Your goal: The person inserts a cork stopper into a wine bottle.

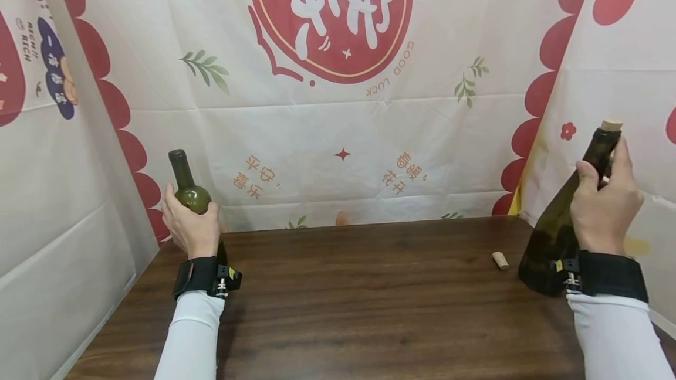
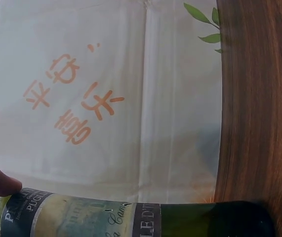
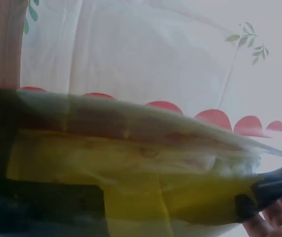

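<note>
At the table's left side my left hand (image 1: 191, 228) grips a green wine bottle (image 1: 182, 170) round its shoulder. That bottle stands upright, its mouth bare of any cork. The left wrist view shows its printed label (image 2: 86, 217) and my thumb (image 2: 2, 181) at the label's upper end. Over on the right, my right hand (image 1: 606, 211) holds a wider dark green wine bottle (image 1: 546, 236) by the neck, and the bottle leans to the right. A cork (image 1: 612, 126) sits in its mouth. Left of its base, a second cork (image 1: 499, 260) lies on the table.
The brown wooden table (image 1: 369, 304) spreads between both bottles. A white printed cloth (image 1: 317, 133) with red scalloped borders hangs behind it, and cloth also hangs along the left and right sides. Black straps with small cameras wrap both wrists.
</note>
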`<state>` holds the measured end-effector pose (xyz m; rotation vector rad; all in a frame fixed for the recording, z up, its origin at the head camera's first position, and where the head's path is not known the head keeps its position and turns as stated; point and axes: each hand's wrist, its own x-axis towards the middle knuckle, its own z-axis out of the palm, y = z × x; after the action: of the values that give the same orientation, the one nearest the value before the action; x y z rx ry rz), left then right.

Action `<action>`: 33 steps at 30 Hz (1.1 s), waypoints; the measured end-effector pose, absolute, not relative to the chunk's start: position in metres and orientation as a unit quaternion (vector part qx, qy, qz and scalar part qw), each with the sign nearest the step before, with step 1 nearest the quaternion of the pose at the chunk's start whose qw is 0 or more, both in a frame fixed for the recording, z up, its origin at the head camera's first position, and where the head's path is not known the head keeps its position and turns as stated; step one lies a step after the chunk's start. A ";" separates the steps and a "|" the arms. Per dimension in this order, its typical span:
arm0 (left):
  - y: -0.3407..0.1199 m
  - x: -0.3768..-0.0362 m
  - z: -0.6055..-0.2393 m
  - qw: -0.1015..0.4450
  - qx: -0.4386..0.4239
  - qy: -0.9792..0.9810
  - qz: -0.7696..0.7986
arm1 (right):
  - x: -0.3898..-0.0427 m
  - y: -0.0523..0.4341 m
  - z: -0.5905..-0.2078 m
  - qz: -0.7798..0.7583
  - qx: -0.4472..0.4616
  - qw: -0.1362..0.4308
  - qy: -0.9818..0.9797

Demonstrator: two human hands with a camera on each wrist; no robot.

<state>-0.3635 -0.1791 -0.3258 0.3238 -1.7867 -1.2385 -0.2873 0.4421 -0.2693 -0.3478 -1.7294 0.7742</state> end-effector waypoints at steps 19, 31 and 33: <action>-0.170 -0.368 -0.312 0.454 0.112 -0.721 -0.511 | -0.300 0.369 -0.276 0.196 -0.025 0.478 -0.856; -0.171 -0.363 -0.309 0.436 0.117 -0.726 -0.519 | -0.319 0.389 -0.322 0.166 -0.034 0.135 -0.976; -0.171 -0.363 -0.309 0.433 0.117 -0.730 -0.516 | -0.320 0.390 -0.324 0.164 -0.040 0.096 -0.981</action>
<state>-0.3626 -0.1705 -0.3087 0.2906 -1.8181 -1.2868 -0.3205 0.3896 -0.3238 -0.1180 -2.9066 0.4845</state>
